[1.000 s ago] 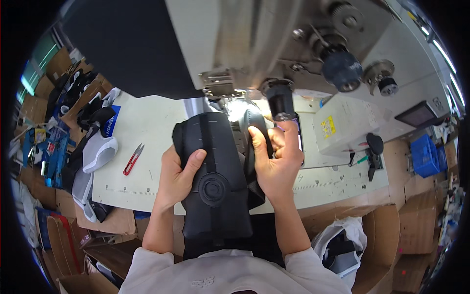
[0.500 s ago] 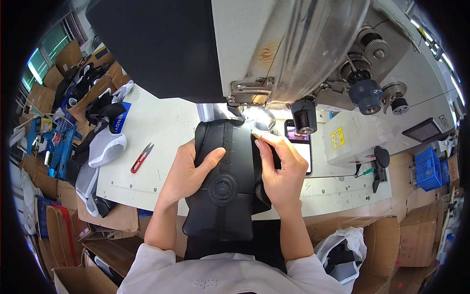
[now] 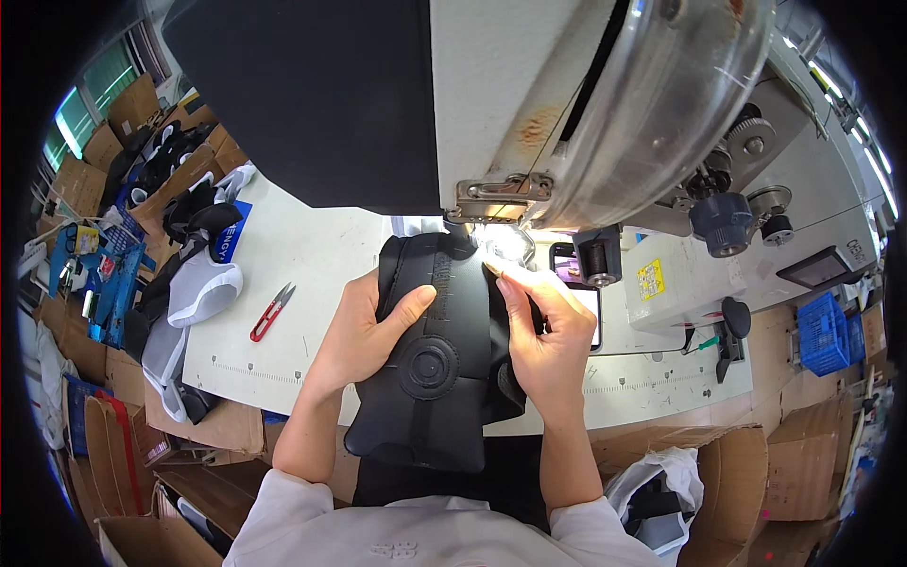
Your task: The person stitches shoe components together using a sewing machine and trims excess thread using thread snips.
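Observation:
A black padded piece [image 3: 416, 416] with a round ridged disc [image 3: 429, 368] and a stitched strip lies under the head of a sewing machine [image 3: 496, 194]. My left hand [image 3: 364, 326] grips its left side, thumb flat on top and the fingers hidden at the edge and beneath. On the other side, my right hand [image 3: 553, 321] pinches the far right edge with thumb and forefinger, close to the brightly lit needle area. The needle itself is hidden by the machine head and glare. Toward me, the wider end of the piece hangs over the table's front edge.
Red-handled thread snips [image 3: 272, 313] lie on the white table [image 3: 255, 350], left of my hands. A phone [image 3: 591, 312] rests beside the machine arm. Grey and black padded pieces [image 3: 203, 283] are heaped at the left. Cardboard boxes [image 3: 727, 472] stand below.
The view has shifted a little, so the machine head appears farther right and lower. The padded piece's near end has swung slightly left. Both hands keep their hold.

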`<state>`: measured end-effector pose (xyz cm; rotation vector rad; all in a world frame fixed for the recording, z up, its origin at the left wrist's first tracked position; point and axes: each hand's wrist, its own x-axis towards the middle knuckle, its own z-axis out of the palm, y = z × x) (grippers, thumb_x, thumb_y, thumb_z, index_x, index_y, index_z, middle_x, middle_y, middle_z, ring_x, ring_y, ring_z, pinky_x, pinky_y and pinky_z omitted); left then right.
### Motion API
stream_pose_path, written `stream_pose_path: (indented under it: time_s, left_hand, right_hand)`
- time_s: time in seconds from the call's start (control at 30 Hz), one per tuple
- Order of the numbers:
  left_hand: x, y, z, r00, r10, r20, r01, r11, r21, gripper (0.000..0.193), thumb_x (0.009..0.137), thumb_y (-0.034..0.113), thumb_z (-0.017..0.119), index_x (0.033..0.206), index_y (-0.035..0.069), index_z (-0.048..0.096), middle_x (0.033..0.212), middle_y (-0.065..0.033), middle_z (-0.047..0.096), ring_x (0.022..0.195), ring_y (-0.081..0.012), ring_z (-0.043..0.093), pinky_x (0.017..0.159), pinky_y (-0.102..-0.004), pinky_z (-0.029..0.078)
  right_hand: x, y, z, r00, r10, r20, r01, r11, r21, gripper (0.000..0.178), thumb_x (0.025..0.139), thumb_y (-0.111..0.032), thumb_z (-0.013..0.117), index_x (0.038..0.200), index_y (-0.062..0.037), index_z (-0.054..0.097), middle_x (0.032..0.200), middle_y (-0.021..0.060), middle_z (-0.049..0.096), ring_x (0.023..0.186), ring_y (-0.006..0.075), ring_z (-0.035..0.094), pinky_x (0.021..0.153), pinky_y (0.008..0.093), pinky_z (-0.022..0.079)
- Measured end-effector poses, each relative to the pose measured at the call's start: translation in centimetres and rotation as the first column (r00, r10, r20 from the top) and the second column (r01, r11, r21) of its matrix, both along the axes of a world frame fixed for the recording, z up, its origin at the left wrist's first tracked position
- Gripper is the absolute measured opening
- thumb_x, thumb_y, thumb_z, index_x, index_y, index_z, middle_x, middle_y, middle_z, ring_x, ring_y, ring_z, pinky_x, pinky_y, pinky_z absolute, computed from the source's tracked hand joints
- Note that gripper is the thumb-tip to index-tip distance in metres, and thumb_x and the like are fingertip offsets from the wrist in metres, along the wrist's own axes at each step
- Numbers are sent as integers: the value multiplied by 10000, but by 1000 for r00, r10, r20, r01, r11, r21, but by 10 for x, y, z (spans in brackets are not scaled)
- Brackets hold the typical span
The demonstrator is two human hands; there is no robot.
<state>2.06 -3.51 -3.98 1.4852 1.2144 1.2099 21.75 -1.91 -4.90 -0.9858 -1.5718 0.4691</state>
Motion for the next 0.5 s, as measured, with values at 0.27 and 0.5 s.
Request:
stream_pose_path:
  time_s: [0.27,0.5]
  left_hand:
    - [-1,4,3,1000,-16,18,17,1000,-20,288,990,222,630,1010,-65,613,817,-47,658,723,-70,552,634,-247,482]
    - [-6,7,2,999,-30,-16,30,1000,-4,293,990,222,629,1013,-70,620,824,-39,660,731,-66,554,640,-245,485]
  right_hand:
    - [-3,0,4,999,-29,19,30,1000,-9,148,893,5,680,1031,-16,729,802,121,672,607,175,572,557,293,434]
    - [-5,-3,7,995,-53,89,58,997,-52,153,894,-10,690,1042,8,722,940,152,738,822,221,707,762,299,526]
